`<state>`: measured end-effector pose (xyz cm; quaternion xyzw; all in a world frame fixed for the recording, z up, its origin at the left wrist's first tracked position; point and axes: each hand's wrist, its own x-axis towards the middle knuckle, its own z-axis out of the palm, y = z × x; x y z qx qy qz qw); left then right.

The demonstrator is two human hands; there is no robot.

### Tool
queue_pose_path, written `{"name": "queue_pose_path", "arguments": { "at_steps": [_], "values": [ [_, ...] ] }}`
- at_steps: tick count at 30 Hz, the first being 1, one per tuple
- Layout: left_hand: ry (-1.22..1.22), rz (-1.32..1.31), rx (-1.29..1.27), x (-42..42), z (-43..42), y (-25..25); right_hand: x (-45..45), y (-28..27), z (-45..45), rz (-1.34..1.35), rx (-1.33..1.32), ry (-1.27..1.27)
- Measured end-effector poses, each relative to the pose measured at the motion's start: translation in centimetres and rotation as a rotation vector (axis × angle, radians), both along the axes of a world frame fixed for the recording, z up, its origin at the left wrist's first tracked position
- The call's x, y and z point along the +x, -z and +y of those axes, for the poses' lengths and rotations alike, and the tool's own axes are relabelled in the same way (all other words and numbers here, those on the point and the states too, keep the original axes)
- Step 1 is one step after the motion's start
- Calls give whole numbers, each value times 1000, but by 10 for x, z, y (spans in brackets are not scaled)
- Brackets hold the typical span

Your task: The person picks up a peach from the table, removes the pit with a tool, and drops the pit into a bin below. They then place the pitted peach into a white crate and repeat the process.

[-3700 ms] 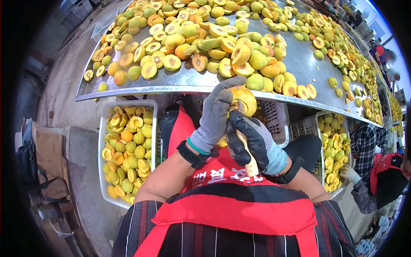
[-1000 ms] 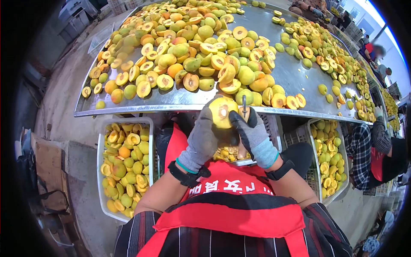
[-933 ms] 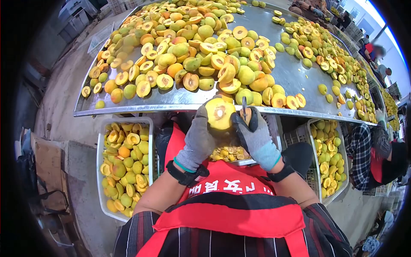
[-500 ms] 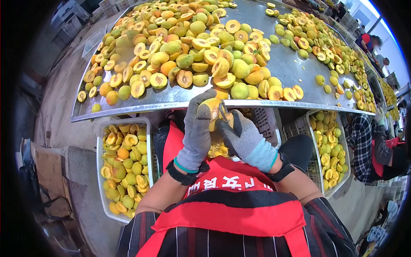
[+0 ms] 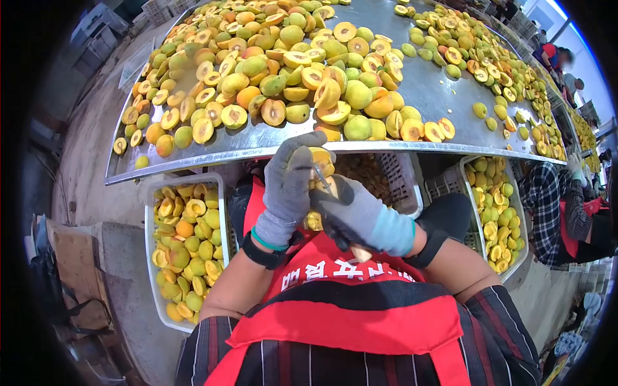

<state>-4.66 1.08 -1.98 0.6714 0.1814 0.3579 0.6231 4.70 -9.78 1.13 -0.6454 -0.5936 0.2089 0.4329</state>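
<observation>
My left hand [image 5: 288, 186], in a grey glove, is closed around a yellow peach half [image 5: 322, 159] just in front of the table edge. In my gloved right hand [image 5: 367, 215] is a small pitting knife; its thin metal end [image 5: 321, 177] rests at the fruit, and a pale handle end pokes out below my fingers. The exact cut is partly hidden by my fingers. Many halved peaches [image 5: 273, 112] are heaped on the metal table [image 5: 444, 116] ahead of my hands.
A white crate of peach halves [image 5: 187, 248] stands at my left, another crate [image 5: 494, 219] at my right. Below the table edge, a crate [image 5: 399, 177] holds brown pieces, apparently pits. Co-workers, one in a plaid sleeve [image 5: 543, 206], are at the right.
My right hand has turned and dropped slightly, so the knife's handle end now shows below it. The left hand still holds fruit, shifted a little left. The view has moved slightly.
</observation>
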Motion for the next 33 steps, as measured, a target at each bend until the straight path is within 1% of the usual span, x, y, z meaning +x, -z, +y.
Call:
{"name": "queue_pose_path", "arguments": {
  "at_steps": [2,3,4,6,7,8,10,11,13,14,16,17,18,20,21,22,23,24,26,27,28,30,32,33],
  "values": [
    [122,-219,-79,-2,2,-6,9,-27,-1,720,-639,-286],
    [131,-183,-26,-4,3,-13,4,-27,-2,640,-542,-224],
    [130,-179,-29,-6,6,-14,2,-25,0,644,-545,-225],
    [224,23,47,-5,14,-16,2,-15,2,253,-369,-139],
    [235,72,19,-4,13,-21,0,-12,9,-61,-111,-141],
    [238,73,19,-4,14,-21,1,-14,7,-59,-112,-138],
    [235,142,-86,-2,15,-17,3,-30,5,430,-630,-124],
    [232,142,-89,-1,15,-16,4,-27,6,431,-634,-126],
    [198,85,-70,1,14,-14,8,-14,5,556,-634,-298],
    [197,86,-70,3,16,-15,9,-1,7,556,-634,-299],
    [237,303,227,4,19,-14,4,27,7,-133,-158,-213],
    [254,284,299,4,22,-10,-2,4,4,150,-292,-86],
    [255,283,301,5,22,-7,-2,-8,4,150,-291,-86],
    [311,203,-16,7,19,-2,3,-20,4,619,-691,-45],
    [304,201,-20,8,18,0,8,-18,2,700,-652,-118],
    [309,121,-98,8,17,2,14,-13,-2,786,-612,-191],
    [317,43,-174,8,16,3,15,-8,-5,866,-479,-283],
    [315,44,-174,9,15,3,16,-6,-7,867,-480,-285],
    [293,-33,-298,10,9,1,17,-9,-9,1493,-567,-300],
    [286,-87,-328,11,7,2,16,-4,-9,1653,-563,-356],
    [285,-89,-329,15,4,3,16,-3,-9,1652,-565,-355],
    [184,-212,-341,22,-2,7,13,-2,-8,1961,-486,-415],
    [160,-206,-317,26,-4,9,13,6,-9,1983,-473,-420],
    [116,-274,-520,26,-7,8,13,10,-10,1944,-391,-500]
  ]
}}
